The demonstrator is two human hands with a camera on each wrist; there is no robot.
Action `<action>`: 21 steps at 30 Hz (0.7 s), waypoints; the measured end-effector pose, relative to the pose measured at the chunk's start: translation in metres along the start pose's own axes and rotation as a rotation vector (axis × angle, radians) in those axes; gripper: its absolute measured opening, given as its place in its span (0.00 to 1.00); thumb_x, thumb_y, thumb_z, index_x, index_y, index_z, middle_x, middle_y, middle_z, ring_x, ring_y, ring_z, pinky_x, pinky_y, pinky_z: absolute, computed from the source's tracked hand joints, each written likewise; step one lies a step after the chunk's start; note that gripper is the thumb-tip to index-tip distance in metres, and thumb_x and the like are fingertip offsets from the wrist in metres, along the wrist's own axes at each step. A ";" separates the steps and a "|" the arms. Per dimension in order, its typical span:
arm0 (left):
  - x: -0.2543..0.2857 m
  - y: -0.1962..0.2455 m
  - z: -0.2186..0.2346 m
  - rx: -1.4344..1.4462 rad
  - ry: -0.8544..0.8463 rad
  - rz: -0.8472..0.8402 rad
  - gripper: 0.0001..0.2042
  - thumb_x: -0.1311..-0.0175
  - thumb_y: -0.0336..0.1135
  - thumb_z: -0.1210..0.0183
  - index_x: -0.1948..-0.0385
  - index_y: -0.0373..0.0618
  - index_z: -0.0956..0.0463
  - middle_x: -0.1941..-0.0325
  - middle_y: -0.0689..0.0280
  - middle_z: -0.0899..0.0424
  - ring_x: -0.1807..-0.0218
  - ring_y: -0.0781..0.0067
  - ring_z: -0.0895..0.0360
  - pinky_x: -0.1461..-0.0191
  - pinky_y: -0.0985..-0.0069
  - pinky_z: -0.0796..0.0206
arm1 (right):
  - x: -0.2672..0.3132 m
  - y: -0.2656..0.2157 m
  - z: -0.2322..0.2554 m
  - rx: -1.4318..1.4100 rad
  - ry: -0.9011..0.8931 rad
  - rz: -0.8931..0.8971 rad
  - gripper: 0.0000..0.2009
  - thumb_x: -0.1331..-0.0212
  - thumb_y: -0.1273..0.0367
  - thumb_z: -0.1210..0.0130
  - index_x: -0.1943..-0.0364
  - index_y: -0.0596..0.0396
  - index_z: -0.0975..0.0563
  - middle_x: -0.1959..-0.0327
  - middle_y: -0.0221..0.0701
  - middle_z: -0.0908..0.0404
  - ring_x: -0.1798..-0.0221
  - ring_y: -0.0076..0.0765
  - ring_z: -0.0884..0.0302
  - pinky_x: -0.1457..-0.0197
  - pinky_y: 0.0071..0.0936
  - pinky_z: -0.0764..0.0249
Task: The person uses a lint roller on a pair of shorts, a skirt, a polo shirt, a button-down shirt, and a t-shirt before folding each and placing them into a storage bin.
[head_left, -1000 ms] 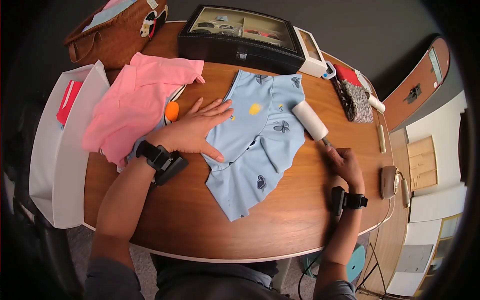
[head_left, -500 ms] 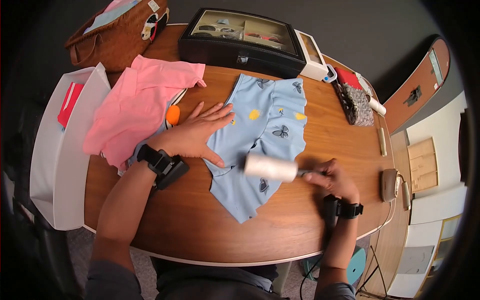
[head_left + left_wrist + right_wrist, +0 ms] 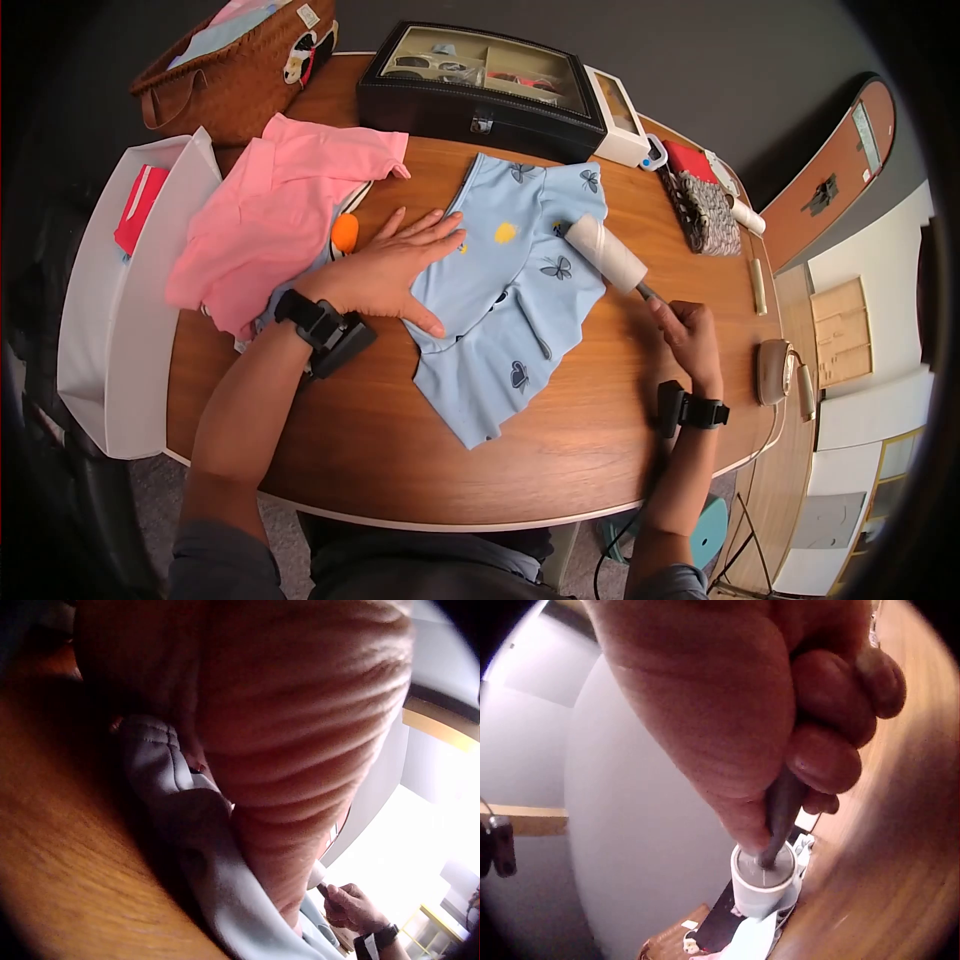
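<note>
A light blue garment (image 3: pixel 500 260) with butterfly prints and a ruffled edge lies flat on the wooden table. The left hand (image 3: pixel 385 270) rests on its left edge, fingers spread and straight. In the right hand (image 3: pixel 690 340) is the dark handle of a white lint roller (image 3: pixel 607 254), whose cylinder lies over the garment's right ruffle. The right wrist view shows the fingers (image 3: pixel 825 759) curled round the handle, with the roller's end (image 3: pixel 765 881) beyond. In the left wrist view the palm (image 3: pixel 292 727) is above the blue fabric (image 3: pixel 217 877).
A pink garment (image 3: pixel 270 210) and a white open box (image 3: pixel 135 300) are at the left. Behind are a brown basket (image 3: pixel 230 85), a black glass-topped case (image 3: pixel 480 110) and a white box (image 3: pixel 625 135). Knitted fabric (image 3: pixel 708 215) and a beige device (image 3: pixel 774 370) sit at the right.
The roller went from the right ruffle down to the lower ruffle, then back up to the right ruffle, turning with the right hand. The left hand has stayed in place.
</note>
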State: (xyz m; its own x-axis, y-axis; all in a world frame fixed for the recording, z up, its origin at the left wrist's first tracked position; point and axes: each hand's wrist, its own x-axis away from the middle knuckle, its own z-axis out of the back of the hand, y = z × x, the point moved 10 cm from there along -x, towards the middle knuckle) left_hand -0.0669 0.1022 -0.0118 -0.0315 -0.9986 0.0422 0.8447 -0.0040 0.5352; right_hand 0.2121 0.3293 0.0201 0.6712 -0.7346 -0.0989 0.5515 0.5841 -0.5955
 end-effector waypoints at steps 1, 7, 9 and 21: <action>0.000 0.001 -0.001 -0.007 -0.020 0.013 0.55 0.58 0.52 0.25 0.27 0.41 0.49 0.20 0.54 0.57 0.18 0.55 0.67 0.20 0.53 0.79 | 0.001 -0.012 0.002 0.006 0.066 0.043 0.27 0.35 0.58 0.39 0.89 0.57 0.35 0.87 0.20 0.49 0.80 0.19 0.53 0.80 0.29 0.55; 0.001 0.003 -0.003 -0.030 -0.038 0.031 0.58 0.59 0.53 0.25 0.26 0.40 0.53 0.20 0.53 0.58 0.18 0.55 0.67 0.20 0.52 0.79 | 0.025 -0.091 -0.052 -0.161 -0.263 0.159 0.24 0.36 0.57 0.38 0.82 0.62 0.27 0.87 0.25 0.45 0.80 0.19 0.50 0.80 0.29 0.49; 0.001 0.003 -0.003 -0.030 -0.036 0.037 0.59 0.59 0.53 0.25 0.26 0.40 0.54 0.20 0.52 0.59 0.18 0.55 0.67 0.20 0.52 0.79 | 0.030 -0.097 -0.064 -0.110 -0.343 0.220 0.23 0.37 0.57 0.38 0.81 0.63 0.25 0.88 0.26 0.44 0.80 0.20 0.49 0.79 0.30 0.47; 0.002 0.012 -0.004 -0.065 -0.053 0.035 0.62 0.62 0.54 0.24 0.27 0.36 0.56 0.20 0.51 0.58 0.19 0.54 0.69 0.20 0.52 0.78 | 0.000 0.004 -0.014 0.052 0.044 -0.208 0.29 0.34 0.53 0.43 0.84 0.66 0.29 0.88 0.31 0.47 0.82 0.27 0.49 0.80 0.35 0.46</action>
State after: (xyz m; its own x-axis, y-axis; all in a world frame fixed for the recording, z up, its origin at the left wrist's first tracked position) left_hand -0.0543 0.1001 -0.0090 -0.0281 -0.9940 0.1056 0.8784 0.0259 0.4772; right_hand 0.2071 0.3272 0.0062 0.5188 -0.8548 -0.0142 0.7011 0.4349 -0.5651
